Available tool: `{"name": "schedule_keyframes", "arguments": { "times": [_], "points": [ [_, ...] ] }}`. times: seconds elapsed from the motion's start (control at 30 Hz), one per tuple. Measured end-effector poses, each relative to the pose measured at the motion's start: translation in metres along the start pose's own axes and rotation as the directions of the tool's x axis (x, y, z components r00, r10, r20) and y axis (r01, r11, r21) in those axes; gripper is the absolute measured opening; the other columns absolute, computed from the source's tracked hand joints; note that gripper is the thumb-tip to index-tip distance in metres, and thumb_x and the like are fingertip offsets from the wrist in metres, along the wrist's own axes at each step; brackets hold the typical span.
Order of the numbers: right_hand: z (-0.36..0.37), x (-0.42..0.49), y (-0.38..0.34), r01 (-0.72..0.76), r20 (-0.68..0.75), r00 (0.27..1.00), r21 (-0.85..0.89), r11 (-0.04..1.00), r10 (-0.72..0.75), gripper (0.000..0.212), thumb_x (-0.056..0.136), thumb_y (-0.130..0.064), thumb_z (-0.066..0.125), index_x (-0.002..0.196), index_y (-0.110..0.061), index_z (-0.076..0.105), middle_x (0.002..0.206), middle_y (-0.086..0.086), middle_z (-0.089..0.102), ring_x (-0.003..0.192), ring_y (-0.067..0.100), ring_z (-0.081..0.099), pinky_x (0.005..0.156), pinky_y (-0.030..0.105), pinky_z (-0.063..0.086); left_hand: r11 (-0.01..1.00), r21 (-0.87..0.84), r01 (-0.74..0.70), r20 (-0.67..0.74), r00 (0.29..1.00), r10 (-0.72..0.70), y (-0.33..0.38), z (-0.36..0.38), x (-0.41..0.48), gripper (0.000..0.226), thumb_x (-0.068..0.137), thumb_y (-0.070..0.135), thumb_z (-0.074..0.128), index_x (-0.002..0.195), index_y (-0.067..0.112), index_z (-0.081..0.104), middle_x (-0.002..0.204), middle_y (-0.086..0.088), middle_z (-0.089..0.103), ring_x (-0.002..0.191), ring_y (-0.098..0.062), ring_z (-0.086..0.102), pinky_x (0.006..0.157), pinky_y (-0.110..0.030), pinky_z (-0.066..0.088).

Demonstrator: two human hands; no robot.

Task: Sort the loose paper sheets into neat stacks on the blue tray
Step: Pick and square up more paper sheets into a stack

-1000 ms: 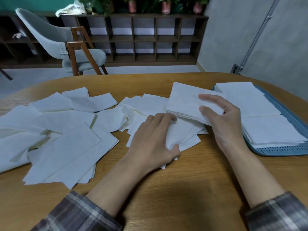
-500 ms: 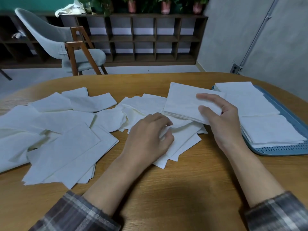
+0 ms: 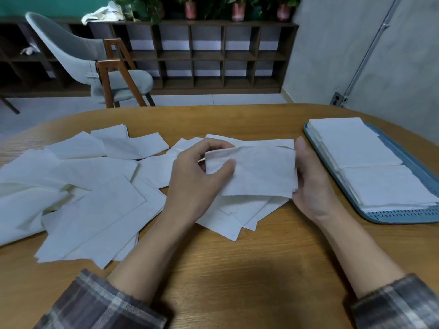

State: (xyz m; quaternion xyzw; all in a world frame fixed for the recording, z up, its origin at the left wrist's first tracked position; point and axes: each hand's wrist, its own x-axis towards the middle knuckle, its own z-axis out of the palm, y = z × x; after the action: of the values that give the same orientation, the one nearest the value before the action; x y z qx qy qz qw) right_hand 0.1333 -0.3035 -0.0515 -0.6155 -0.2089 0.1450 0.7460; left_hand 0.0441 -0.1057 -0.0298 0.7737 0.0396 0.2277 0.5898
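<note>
Both hands, left hand and right hand, grip a small paper stack left of the blue tray; nothing bears readable writing

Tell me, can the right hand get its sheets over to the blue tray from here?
Probably yes. The right hand grips the held sheets just left of the blue tray, with only bare table between.

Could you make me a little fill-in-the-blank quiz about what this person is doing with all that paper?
1. Both hands hold a small bundle of sheets above the ____ table.
2. The tray is coloured ____.
3. The tray carries ____ stacks of paper.
4. The loose sheets lie to the ____ of the tray.

Missing words: wooden; blue; two; left
</note>
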Motion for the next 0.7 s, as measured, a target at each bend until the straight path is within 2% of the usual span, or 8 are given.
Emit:
{"name": "schedule_keyframes", "arguments": {
  "times": [0.1,0.17,0.23,0.33,0.4,0.47,0.6,0.7],
  "points": [
    [0.001,-0.002,0.003,-0.016,0.073,0.997,-0.014,1.000,0.017,0.086,0.090,-0.078,0.056,0.135,-0.006,0.068,0.134,0.019,0.070,0.130,0.035,0.065,0.114,0.055,0.044,0.997,-0.035,0.062,-0.054,0.997,-0.063,-0.002,-0.002,0.001,0.022,0.091,0.018,0.082,0.107,0.031,0.076,0.102,0.019,0.075,0.094,-0.007,0.075,0.077,-0.031,0.063],
    [0.002,-0.002,0.002,-0.016,0.013,1.000,-0.052,0.999,0.017,0.067,0.090,-0.066,0.068,0.126,-0.010,0.073,0.127,0.016,0.074,0.122,0.034,0.070,0.112,0.061,0.047,0.997,-0.023,0.080,-0.063,0.995,-0.081,-0.001,-0.002,0.001,0.024,0.090,0.020,0.084,0.109,0.031,0.075,0.101,0.021,0.075,0.090,-0.004,0.075,0.073,-0.028,0.062],
    [0.004,-0.004,0.000,-0.007,-0.035,0.999,-0.102,0.995,0.004,0.044,0.094,-0.048,0.069,0.120,-0.013,0.075,0.122,0.012,0.077,0.116,0.033,0.072,0.110,0.064,0.048,0.994,-0.044,0.104,-0.087,0.990,-0.107,0.000,-0.001,0.001,0.025,0.088,0.019,0.085,0.109,0.028,0.075,0.098,0.020,0.077,0.088,-0.004,0.076,0.070,-0.025,0.061],
    [0.006,-0.005,-0.002,0.014,-0.049,0.999,-0.145,0.989,-0.021,0.031,0.093,-0.039,0.073,0.117,-0.019,0.076,0.119,0.007,0.078,0.112,0.028,0.073,0.099,0.050,0.056,0.974,-0.144,0.174,-0.111,0.975,-0.191,0.002,-0.001,0.002,0.028,0.087,0.016,0.086,0.110,0.023,0.074,0.092,0.009,0.081,0.083,-0.010,0.078,0.069,-0.028,0.063],
    [0.009,-0.007,-0.004,0.020,-0.045,0.999,-0.139,0.990,-0.026,0.030,0.092,-0.035,0.075,0.118,-0.019,0.074,0.118,0.004,0.078,0.110,0.023,0.074,0.092,0.041,0.056,0.962,-0.178,0.206,-0.105,0.968,-0.227,0.004,-0.001,0.001,0.029,0.086,0.015,0.086,0.111,0.022,0.073,0.090,0.007,0.081,0.081,-0.012,0.078,0.069,-0.028,0.063],
    [0.010,-0.007,-0.005,0.018,-0.040,0.999,-0.152,0.988,-0.025,0.033,0.091,-0.031,0.071,0.121,-0.018,0.072,0.118,0.003,0.078,0.110,0.023,0.074,0.091,0.038,0.057,0.955,-0.194,0.224,-0.099,0.964,-0.246,0.004,0.000,0.001,0.029,0.086,0.014,0.087,0.111,0.020,0.072,0.088,0.006,0.081,0.079,-0.012,0.079,0.067,-0.028,0.062],
    [0.011,-0.008,-0.005,0.031,-0.054,0.998,-0.204,0.979,-0.043,0.024,0.100,-0.017,0.067,0.123,-0.018,0.071,0.115,-0.004,0.079,0.105,0.014,0.076,0.081,0.023,0.058,0.961,-0.195,0.197,-0.089,0.972,-0.217,0.002,0.003,0.001,0.030,0.085,0.013,0.087,0.110,0.019,0.072,0.087,0.004,0.081,0.077,-0.014,0.079,0.066,-0.028,0.062],
    [0.011,-0.008,-0.006,0.056,-0.034,0.997,-0.225,0.973,-0.065,0.036,0.102,-0.013,0.066,0.135,-0.025,0.066,0.121,-0.006,0.077,0.111,0.013,0.073,0.084,0.023,0.058,0.977,-0.151,0.149,-0.104,0.981,-0.165,-0.001,0.004,0.001,0.032,0.085,0.014,0.088,0.112,0.019,0.071,0.076,0.013,0.077,0.070,-0.006,0.074,0.063,-0.024,0.058]
  ]
}}
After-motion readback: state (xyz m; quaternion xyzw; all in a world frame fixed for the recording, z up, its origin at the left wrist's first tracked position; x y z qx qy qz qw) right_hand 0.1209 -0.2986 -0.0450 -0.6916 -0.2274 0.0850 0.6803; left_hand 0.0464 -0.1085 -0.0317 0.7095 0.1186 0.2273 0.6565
